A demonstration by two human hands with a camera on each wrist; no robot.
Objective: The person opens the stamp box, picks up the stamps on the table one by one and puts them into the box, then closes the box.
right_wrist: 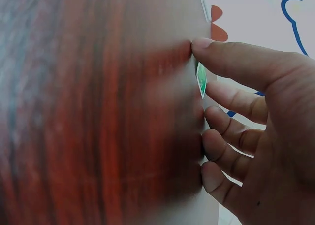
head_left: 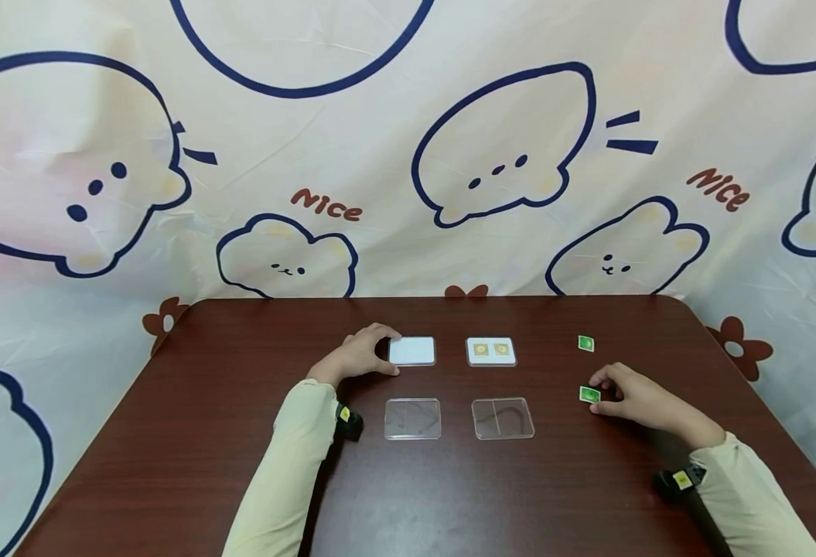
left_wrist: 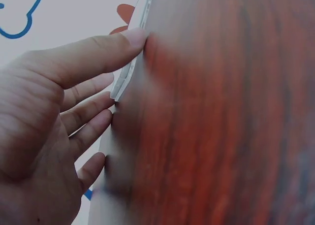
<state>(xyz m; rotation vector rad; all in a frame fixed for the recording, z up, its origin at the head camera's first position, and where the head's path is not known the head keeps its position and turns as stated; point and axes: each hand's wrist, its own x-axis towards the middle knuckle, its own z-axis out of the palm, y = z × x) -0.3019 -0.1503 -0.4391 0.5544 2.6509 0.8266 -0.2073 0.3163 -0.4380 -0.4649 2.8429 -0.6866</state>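
Observation:
In the head view my left hand (head_left: 360, 354) spans the left end of a flat white rectangular case (head_left: 411, 351), thumb at its near corner and fingertips at its far corner. The left wrist view shows the thumb against the clear edge of the case (left_wrist: 127, 80). On the right, my right hand (head_left: 640, 396) rests on the table, thumb and index finger spread around a small green square with a white border (head_left: 589, 394). A gap shows between thumb and green square (right_wrist: 202, 80) in the right wrist view. Behind it lies a second green square (head_left: 585, 343).
Right of the white case lies a similar case (head_left: 491, 360) with two gold-coloured squares in it. Nearer me are two clear, shallow plastic pieces (head_left: 412, 432) (head_left: 503, 432), each with a dividing line. The brown table (head_left: 421, 495) ends at a patterned cloth (head_left: 380, 155).

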